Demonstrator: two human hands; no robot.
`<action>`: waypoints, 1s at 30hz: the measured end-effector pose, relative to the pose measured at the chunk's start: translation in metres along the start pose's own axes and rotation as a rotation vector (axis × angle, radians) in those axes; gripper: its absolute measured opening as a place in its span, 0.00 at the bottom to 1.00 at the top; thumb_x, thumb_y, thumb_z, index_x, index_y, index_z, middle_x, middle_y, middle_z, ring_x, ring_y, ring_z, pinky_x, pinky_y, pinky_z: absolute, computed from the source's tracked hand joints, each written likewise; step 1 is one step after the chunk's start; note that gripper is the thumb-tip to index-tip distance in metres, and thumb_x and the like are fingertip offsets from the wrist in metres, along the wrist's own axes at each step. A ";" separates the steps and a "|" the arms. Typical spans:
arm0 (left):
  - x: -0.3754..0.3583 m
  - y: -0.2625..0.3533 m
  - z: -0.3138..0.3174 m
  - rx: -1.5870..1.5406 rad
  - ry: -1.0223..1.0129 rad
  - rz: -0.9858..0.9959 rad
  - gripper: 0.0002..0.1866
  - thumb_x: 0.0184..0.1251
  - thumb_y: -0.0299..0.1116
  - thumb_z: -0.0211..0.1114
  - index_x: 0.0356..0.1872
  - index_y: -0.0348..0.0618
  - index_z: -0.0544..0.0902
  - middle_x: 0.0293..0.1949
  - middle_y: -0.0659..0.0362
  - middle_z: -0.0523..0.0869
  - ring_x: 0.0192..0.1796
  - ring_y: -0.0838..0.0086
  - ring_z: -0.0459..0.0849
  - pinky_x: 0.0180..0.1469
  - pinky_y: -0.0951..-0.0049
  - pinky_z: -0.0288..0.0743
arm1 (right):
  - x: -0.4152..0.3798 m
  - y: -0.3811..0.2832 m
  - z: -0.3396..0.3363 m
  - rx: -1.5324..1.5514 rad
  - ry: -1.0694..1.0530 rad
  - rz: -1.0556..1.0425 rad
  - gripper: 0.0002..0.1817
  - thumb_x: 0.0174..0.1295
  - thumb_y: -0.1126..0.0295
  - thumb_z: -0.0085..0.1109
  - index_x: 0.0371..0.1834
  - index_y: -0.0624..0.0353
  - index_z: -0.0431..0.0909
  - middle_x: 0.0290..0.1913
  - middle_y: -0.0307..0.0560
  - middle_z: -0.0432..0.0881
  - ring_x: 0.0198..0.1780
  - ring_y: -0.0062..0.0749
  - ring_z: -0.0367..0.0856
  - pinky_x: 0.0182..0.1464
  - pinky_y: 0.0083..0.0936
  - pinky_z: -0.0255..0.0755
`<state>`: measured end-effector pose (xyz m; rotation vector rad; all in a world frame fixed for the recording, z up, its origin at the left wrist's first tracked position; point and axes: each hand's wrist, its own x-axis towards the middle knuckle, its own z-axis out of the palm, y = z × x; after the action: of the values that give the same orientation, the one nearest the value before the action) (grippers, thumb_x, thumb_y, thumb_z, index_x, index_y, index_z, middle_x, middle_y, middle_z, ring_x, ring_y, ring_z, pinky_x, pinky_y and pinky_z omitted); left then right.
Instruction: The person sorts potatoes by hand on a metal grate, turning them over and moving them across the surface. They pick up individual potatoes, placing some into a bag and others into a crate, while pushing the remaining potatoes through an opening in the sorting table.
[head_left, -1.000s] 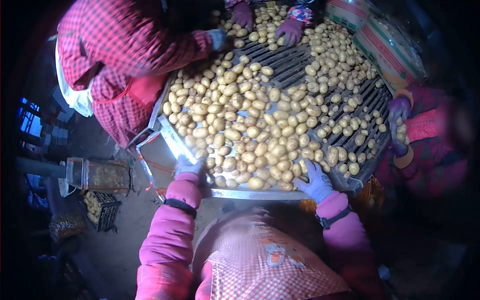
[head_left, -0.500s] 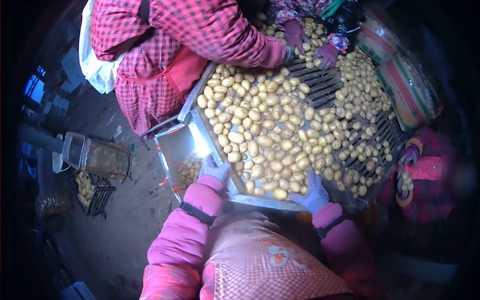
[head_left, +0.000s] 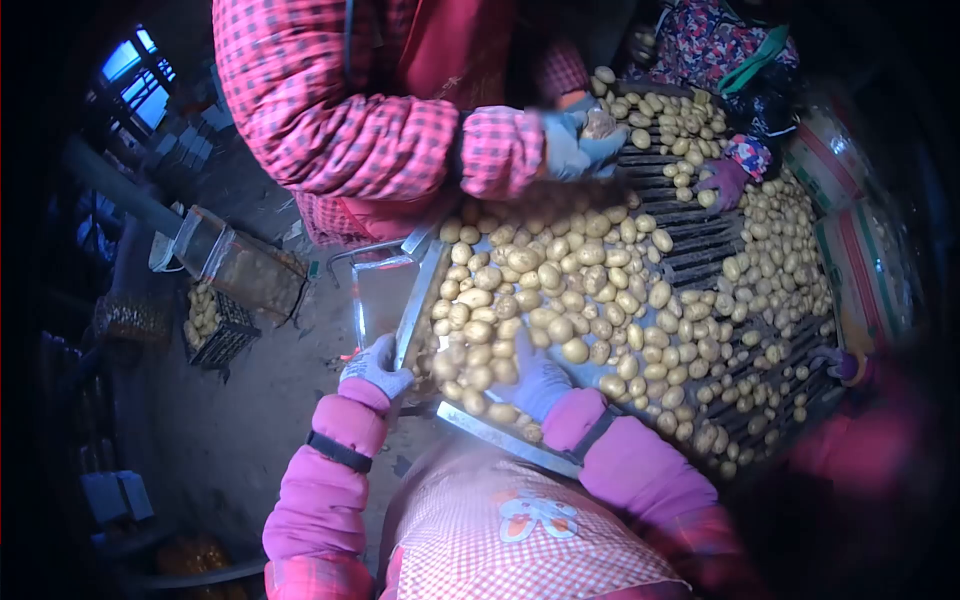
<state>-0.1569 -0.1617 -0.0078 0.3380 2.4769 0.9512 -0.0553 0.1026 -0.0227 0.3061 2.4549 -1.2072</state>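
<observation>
My left hand (head_left: 376, 369), in a pale grey glove, is at the lower left corner of the metal sorting table, with its fingers curled at the edge of the metal chute (head_left: 358, 308). Over on the tabletop, my right hand (head_left: 540, 378), also gloved, lies open with its fingers spread against a heap of potatoes (head_left: 478, 330). Those potatoes are smeared by motion near the left opening. More potatoes (head_left: 585, 255) cover the table up to its slatted part (head_left: 680, 225).
Across the table, a co-worker's blue-gloved hands (head_left: 580, 145) hold a potato. Another person's purple glove (head_left: 724, 182) touches potatoes farther back. Printed sacks (head_left: 858, 265) stand at the right. A black crate of potatoes (head_left: 215, 325) sits on the floor at left.
My right hand has moved left from the front rim into the potatoes, pushing some towards the opening. My left hand has shifted off the rim, outward and down. The nearest co-worker's hands are now raised.
</observation>
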 end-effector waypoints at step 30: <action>0.021 -0.058 0.045 -0.533 0.108 0.169 0.35 0.53 0.42 0.66 0.65 0.43 0.71 0.57 0.45 0.80 0.60 0.56 0.79 0.61 0.65 0.72 | 0.010 -0.064 0.036 -0.926 0.261 -0.418 0.16 0.57 0.58 0.59 0.48 0.46 0.77 0.38 0.42 0.76 0.41 0.39 0.78 0.37 0.42 0.72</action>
<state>-0.1557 -0.1706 -0.0829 0.3217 2.1953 1.6831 -0.0782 0.0354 -0.0019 -0.3462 3.0809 -0.0334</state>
